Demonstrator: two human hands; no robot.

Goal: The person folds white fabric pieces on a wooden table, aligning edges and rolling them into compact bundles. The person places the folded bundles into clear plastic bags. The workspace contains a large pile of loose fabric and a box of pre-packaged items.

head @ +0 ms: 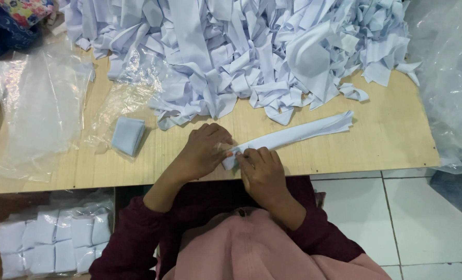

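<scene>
I have the near end of a long white fabric strip (293, 136) pinched between both hands at the middle of the frame, just above the table's near edge. My left hand (202, 150) presses down on the end and my right hand (262, 171) closes its fingers over the first small fold there, so both grips are narrow and shut on the cloth. The rest of the strip lies flat and unfolded, running up and to the right across the wooden table (386, 140), so I judge this piece is only at its start. One finished folded square (128, 135) sits to the left of my hands, at the mouth of a clear plastic bag (39, 109). In the lower left of the frame, below the table, a bag of folded squares (54, 241) is packed in neat rows. Across the top of the frame the heap of loose white strips (251, 52) is large and tangled, so by far most of the work looks left to do.
</scene>
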